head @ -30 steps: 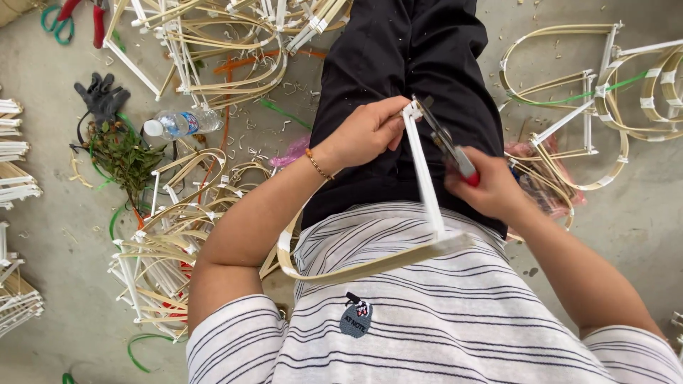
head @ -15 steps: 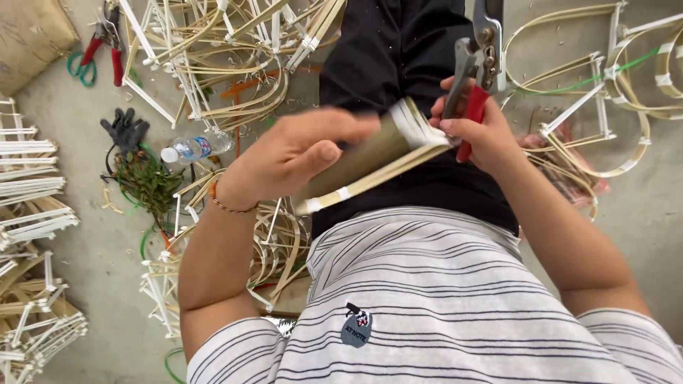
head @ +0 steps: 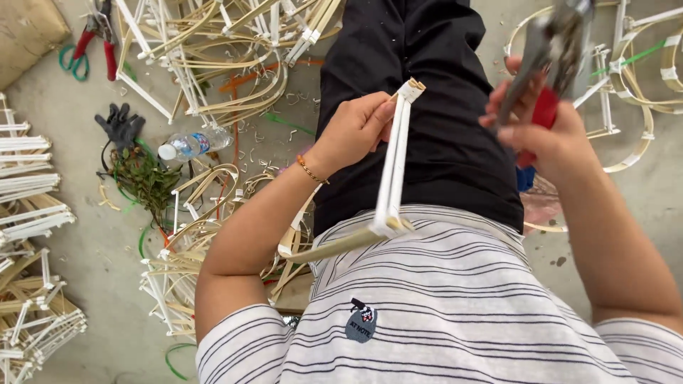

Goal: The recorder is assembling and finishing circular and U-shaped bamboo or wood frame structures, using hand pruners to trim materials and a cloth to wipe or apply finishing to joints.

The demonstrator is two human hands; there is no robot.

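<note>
The left hand [head: 352,131] gripped the top of a white-wrapped bamboo frame [head: 393,171], held over the lap against the striped shirt [head: 441,306]. The right hand [head: 544,135] was closed around red-handled pliers [head: 548,50], raised just right of the frame, apart from it.

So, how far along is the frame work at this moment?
Done: finished white frames stacked at one side. In hand: the left hand holds a white-wrapped bamboo frame piece by its top joint; the right hand lifts red-handled pliers. Left: a loose heap of bamboo strips on the floor.
</note>
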